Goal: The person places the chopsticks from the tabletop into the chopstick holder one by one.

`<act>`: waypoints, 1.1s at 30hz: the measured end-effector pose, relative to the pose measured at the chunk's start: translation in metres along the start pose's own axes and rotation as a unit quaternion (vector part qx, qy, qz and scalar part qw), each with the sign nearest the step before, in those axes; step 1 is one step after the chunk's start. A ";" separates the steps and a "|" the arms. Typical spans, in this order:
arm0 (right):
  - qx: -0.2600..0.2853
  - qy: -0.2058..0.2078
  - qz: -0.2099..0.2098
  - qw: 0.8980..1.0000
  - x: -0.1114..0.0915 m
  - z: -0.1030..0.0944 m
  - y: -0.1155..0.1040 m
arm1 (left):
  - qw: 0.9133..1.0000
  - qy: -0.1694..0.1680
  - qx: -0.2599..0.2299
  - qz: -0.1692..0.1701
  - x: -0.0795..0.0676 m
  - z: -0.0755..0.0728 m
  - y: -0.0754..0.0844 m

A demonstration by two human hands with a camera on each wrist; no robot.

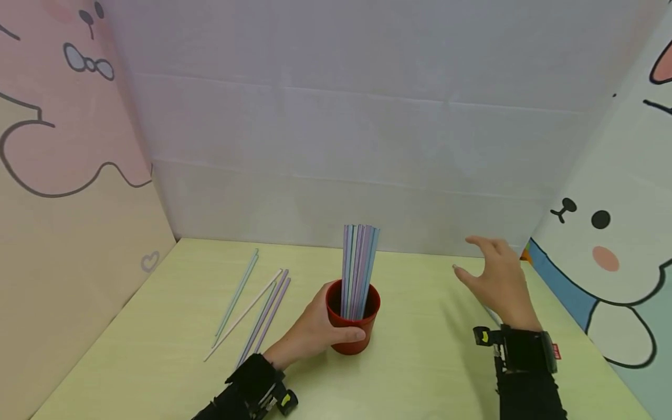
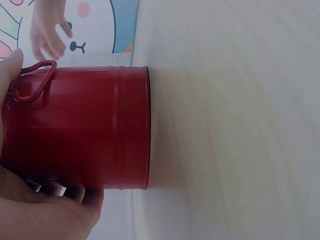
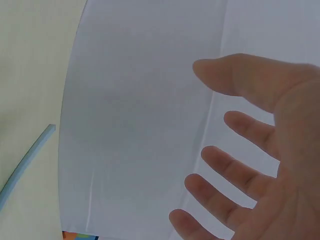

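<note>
My left hand [image 1: 325, 326] holds a small red metal bucket [image 1: 353, 344], fingers round its far side and thumb across its front. A wire handle [image 2: 36, 82] shows on the bucket in the left wrist view. Inside, a bundle of thin pastel straws [image 1: 359, 268] in purple, blue and pale green stands upright, rising well above the rim. My right hand [image 1: 499, 283] hovers over the right side of the table, thumb and fingers spread, holding nothing. Beneath it lies a pale blue straw [image 3: 26, 162], mostly hidden in the head view by the hand and wrist.
Left of the bucket, several loose straws lie on the pale yellow table [image 1: 420, 373]: green ones [image 1: 236, 297], a white one [image 1: 244, 315] and purple ones [image 1: 273, 315]. A whitish wall [image 1: 367, 146] closes the back; printed cartoon panels [image 1: 604, 262] flank both sides.
</note>
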State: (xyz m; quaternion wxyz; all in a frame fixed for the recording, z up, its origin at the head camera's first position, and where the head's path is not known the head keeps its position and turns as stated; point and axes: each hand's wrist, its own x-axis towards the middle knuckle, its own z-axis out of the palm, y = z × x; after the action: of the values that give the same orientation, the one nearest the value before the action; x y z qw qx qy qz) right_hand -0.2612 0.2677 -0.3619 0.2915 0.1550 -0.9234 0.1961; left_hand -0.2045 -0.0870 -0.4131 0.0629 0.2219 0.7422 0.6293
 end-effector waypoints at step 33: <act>-0.052 -0.254 0.260 0.930 -0.034 0.034 0.057 | 1.000 -0.002 -0.009 -0.003 -0.001 0.000 0.001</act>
State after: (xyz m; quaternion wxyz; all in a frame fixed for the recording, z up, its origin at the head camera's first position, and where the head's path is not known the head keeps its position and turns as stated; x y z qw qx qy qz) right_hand -0.2739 0.3082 -0.4231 -0.0060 -0.0611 -0.9834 0.1709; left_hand -0.2030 -0.0875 -0.4123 0.0680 0.2208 0.7370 0.6351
